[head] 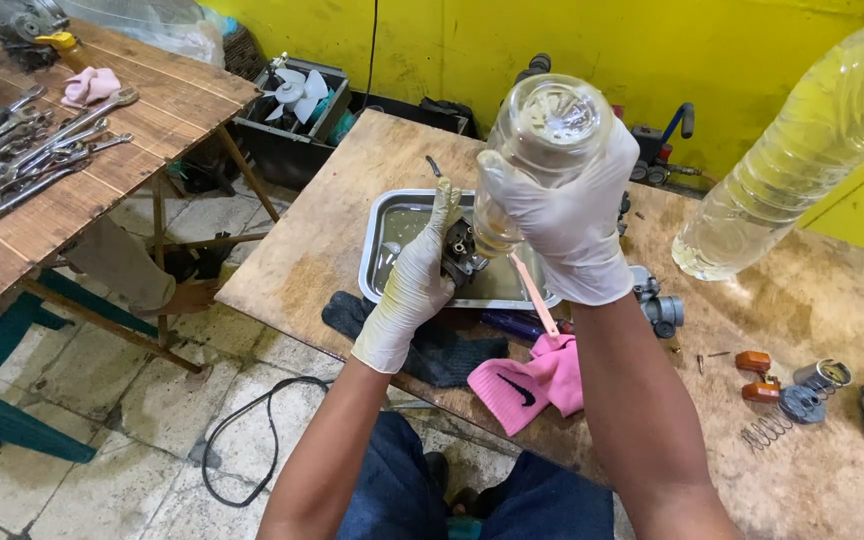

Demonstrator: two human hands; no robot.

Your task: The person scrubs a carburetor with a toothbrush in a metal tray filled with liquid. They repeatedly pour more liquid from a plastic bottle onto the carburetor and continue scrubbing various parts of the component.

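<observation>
The right hand [574,225], in a white glove, grips one clear plastic bottle [532,150], long axis steeply tilted, mouth down toward the dark metal carburettor part [460,250]. The left hand [417,280], gloved, clasps that part over one steel tray [392,215]. A second clear bottle [802,140] looms right. Worn wooden table [302,250]; yellow wall [472,40]; tiled floor.

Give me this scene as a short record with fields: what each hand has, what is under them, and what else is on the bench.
Left hand: gloved, holding a dark metal engine part over the tray
Right hand: gloved, gripping a clear plastic bottle tipped neck-down toward the part
Under the hands: metal tray with cloudy liquid
Bench: wooden workbench, pink sock, dark cloth, spring, small orange parts
Foreground: second clear bottle, upper right
Left table: wrenches
</observation>
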